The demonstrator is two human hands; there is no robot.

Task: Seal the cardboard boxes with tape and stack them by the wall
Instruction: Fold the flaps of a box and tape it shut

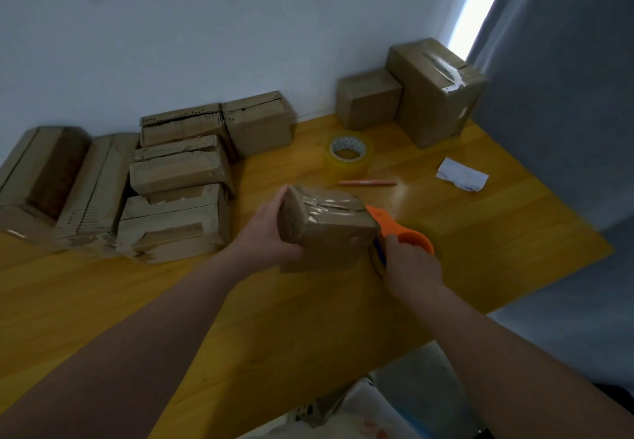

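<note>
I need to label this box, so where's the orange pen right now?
In the head view the orange pen lies on the table right of centre, just this side of the tape roll and beyond the held box.

A small parcel-packing corner in a plain room, of a home or small office kind. A yellow wooden table stands against a bare white wall, with a grey curtain beside its right edge. Worn brown cardboard boxes line the far edge; taped brown cardboard parcels occupy the far right corner, near a roll of clear packing tape.
</note>
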